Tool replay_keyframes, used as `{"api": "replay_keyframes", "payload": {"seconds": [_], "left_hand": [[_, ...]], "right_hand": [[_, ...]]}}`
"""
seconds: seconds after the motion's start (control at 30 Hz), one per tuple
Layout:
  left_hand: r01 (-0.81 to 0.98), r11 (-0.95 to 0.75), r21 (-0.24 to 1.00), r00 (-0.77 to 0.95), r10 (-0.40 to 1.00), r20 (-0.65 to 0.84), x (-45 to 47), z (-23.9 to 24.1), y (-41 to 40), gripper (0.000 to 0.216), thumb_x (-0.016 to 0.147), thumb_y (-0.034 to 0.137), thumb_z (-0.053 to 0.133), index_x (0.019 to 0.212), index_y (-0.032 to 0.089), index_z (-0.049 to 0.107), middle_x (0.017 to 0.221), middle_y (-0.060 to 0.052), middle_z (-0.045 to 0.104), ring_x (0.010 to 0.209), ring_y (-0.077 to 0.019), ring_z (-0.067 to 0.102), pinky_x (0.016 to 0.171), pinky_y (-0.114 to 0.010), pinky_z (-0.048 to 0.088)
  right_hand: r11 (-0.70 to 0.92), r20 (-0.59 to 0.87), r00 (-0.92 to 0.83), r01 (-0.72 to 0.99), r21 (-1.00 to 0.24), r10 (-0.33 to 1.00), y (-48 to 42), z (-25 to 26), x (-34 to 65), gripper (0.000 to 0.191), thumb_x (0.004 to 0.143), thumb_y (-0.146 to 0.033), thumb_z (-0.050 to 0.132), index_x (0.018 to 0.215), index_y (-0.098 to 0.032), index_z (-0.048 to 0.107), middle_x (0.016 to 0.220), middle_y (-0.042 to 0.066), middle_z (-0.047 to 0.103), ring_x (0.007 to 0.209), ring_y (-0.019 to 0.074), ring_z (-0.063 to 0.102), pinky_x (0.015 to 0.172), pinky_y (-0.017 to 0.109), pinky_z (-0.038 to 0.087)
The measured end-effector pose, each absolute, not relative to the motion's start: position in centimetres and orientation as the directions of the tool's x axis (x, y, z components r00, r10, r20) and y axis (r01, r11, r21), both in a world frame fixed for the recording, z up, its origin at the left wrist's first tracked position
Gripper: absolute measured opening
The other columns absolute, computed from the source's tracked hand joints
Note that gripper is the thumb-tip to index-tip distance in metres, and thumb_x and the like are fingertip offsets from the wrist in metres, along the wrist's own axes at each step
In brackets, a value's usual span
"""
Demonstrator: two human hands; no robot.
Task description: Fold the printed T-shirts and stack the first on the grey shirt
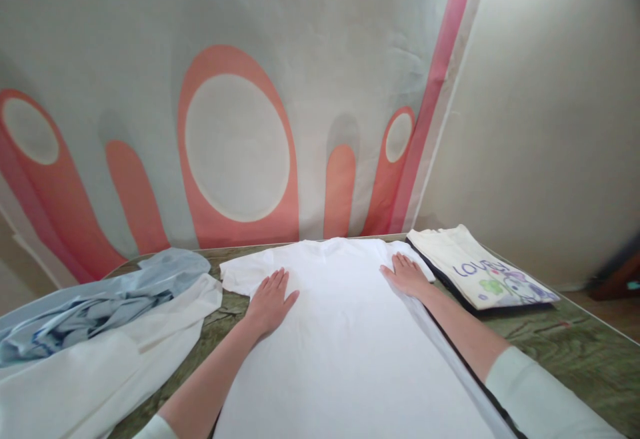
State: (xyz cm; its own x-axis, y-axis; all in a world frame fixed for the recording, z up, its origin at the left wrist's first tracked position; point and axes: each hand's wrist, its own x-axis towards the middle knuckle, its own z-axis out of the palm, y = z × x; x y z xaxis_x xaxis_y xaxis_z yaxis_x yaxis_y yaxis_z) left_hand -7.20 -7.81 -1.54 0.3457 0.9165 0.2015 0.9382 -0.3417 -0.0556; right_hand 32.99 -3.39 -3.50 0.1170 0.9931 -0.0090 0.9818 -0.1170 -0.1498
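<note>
In the head view, a white shirt [345,339] is laid flat under the fingers of both hands. The left hand [271,303] is rested near one sleeve, the right hand [406,275] by the other. All fingers are stretched out, thumbs apart, and nothing is gripped. Loose clothes [100,372] are heaped left of the left fingers; a folded cloth [465,255] is set just right of the right fingers. The shirt could be wrinkled by a dragged palm; the folded cloth could be bumped by right fingers pushed outward.
</note>
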Motion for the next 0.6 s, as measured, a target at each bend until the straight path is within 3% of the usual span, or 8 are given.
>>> {"api": "replay_keyframes", "payload": {"seconds": [0.17, 0.23, 0.37, 0.6], "left_hand": [[0.937, -0.34, -0.077, 0.348, 0.915, 0.205, -7.3, -1.5, -7.9, 0.067, 0.091, 0.053, 0.02, 0.137, 0.007, 0.032, 0.145, -0.014, 0.026, 0.135, -0.0239, 0.022, 0.109, -0.039, 0.016], [0.939, -0.335, -0.08, 0.345, 0.913, 0.216, -7.2, -1.5, -7.9, 0.066, 0.091, 0.053, 0.02, 0.137, 0.008, 0.032, 0.145, -0.013, 0.026, 0.135, -0.0233, 0.021, 0.109, -0.038, 0.015], [0.943, -0.326, -0.073, 0.334, 0.919, 0.212, -7.2, -1.5, -7.9, 0.065, 0.091, 0.053, 0.021, 0.137, 0.009, 0.032, 0.145, -0.013, 0.027, 0.134, -0.0232, 0.022, 0.109, -0.039, 0.016], [0.944, -0.327, -0.049, 0.33, 0.921, 0.206, -7.7, -1.4, -8.0, 0.066, 0.091, 0.054, 0.019, 0.138, 0.01, 0.031, 0.145, -0.012, 0.026, 0.135, -0.023, 0.02, 0.109, -0.038, 0.016]], "right_hand": [[-0.196, -0.012, 0.196, 0.971, -0.14, 0.98, -1.9, -2.4, 33.0, 0.077, 0.088, -0.059, 0.012, 0.135, -0.003, 0.035, 0.142, 0.023, 0.028, 0.132, 0.0324, 0.024, 0.101, 0.053, 0.021], [-0.134, 0.017, 0.138, 0.981, -0.139, 0.99, -1.0, -1.9, 32.6, 0.064, 0.092, -0.049, 0.015, 0.132, -0.006, 0.039, 0.141, 0.021, 0.033, 0.132, 0.029, 0.025, 0.102, 0.051, 0.021], [0.021, 0.066, -0.011, 0.99, -0.142, 0.998, 0.2, -1.8, 31.6, 0.05, 0.093, -0.037, 0.022, 0.135, -0.014, 0.036, 0.145, 0.01, 0.03, 0.134, 0.0172, 0.021, 0.106, 0.035, 0.019], [-0.091, 0.073, 0.103, 0.983, -0.157, 0.992, 0.5, -2.7, 32.6, 0.065, 0.09, -0.051, 0.014, 0.139, -0.011, 0.03, 0.148, 0.012, 0.022, 0.135, 0.0228, 0.017, 0.106, 0.043, 0.015]]}}
